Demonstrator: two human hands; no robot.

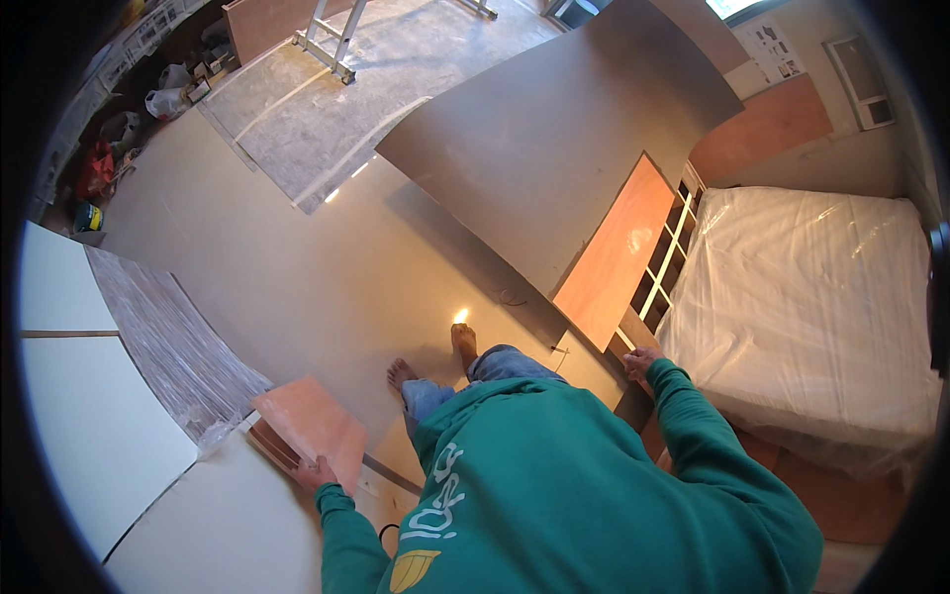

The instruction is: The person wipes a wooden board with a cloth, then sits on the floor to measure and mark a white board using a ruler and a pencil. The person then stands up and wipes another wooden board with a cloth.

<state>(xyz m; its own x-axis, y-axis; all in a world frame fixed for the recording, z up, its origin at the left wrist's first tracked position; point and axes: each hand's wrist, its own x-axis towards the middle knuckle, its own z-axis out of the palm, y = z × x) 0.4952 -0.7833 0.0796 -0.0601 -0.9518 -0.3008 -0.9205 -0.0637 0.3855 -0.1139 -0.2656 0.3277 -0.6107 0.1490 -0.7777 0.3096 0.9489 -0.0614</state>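
At the lower left, my left hand (315, 475) grips the near edge of a small reddish plywood panel (322, 421). The panel tilts over a box-like wooden edge. My right hand (643, 364) is out to the right with its fingers curled together, beside the lower end of a long orange plywood strip (623, 252). Whatever it pinches is too small to make out. Beneath that strip runs a slatted wooden frame (665, 262). A large grey-brown sheet (554, 129) leans over the strip's far side.
A mattress (811, 317) wrapped in clear plastic lies at the right. White panels (104, 426) and a plastic-wrapped stack (173, 337) stand at the left. Bags (168, 102) and a tub (89, 218) line the far-left wall. A ladder (332, 45) stands at the back.
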